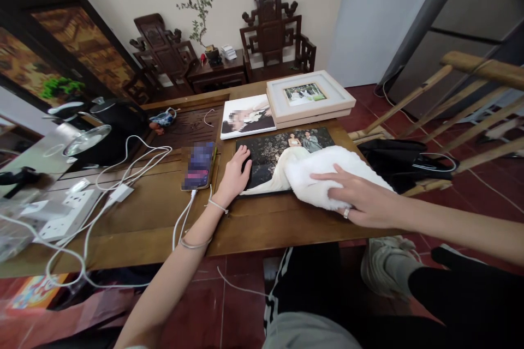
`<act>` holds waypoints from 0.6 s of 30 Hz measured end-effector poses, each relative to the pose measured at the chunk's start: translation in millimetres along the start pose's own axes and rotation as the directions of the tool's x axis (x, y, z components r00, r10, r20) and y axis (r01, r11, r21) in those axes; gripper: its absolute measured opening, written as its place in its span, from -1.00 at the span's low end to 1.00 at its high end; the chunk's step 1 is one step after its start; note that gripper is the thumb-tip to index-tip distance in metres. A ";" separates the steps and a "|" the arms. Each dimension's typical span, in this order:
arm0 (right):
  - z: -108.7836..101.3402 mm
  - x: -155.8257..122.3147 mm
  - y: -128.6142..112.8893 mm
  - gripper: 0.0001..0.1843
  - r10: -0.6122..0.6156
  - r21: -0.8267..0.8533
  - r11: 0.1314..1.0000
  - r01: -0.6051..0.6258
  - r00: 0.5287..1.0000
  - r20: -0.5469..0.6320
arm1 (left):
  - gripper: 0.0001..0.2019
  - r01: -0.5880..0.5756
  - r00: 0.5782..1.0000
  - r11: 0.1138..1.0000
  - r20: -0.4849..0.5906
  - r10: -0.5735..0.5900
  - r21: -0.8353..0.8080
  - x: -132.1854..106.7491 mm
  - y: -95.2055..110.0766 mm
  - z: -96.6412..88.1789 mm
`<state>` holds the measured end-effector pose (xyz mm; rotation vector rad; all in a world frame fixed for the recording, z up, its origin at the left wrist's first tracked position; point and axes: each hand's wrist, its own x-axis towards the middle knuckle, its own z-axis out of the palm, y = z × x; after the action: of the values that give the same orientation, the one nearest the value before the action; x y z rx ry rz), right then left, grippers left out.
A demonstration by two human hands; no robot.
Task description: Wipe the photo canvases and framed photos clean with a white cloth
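A dark wedding photo panel [262, 166] lies flat on the wooden table [254, 223] in front of me. My left hand [234, 174] rests on its left edge, fingers stretched out and holding nothing. In my right hand [356, 196] is a fluffy white cloth [323, 166], pressed over the right part of the photo panel and reaching past its right side. The cloth hides that part of the picture. Some of the right hand's fingers lie along the top of the cloth, the others curl into it.
Behind the photo panel lie a white-edged photo [248, 114] and a stacked framed photo [311, 95]. A charging phone [199, 166] sits left of my hand. White cables, a power strip [69, 212] and a black kettle [117, 114] crowd the left. A wooden chair [434, 114] stands right.
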<state>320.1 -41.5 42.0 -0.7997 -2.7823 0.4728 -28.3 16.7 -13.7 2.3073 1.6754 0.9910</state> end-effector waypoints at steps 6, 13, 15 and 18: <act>-10.0 27.4 2.8 -0.77 0.016 -0.078 0.997 -0.013 0.999 0.035 | -0.65 -0.004 1.000 1.000 0.002 0.004 0.002 0.3 -0.6 -0.2; -29.9 101.3 44.2 -0.83 0.063 -0.196 0.979 -0.054 0.997 0.039 | -0.65 -0.002 1.000 1.000 0.009 0.002 -0.008 0.7 -1.5 -0.7; -35.6 120.9 56.9 -0.85 0.062 -0.183 0.982 -0.055 0.998 0.031 | -0.65 -0.003 1.000 1.000 0.012 0.003 -0.006 0.6 -1.7 -1.0; -42.3 140.9 67.2 -0.87 0.097 -0.161 0.982 -0.093 0.995 0.017 | -0.64 -0.006 1.000 1.000 0.014 0.006 -0.004 0.4 -1.8 -1.2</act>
<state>247.1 99.6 72.5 -0.9716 -2.8425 0.2783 -30.3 17.4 -13.4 2.3132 1.6610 0.9766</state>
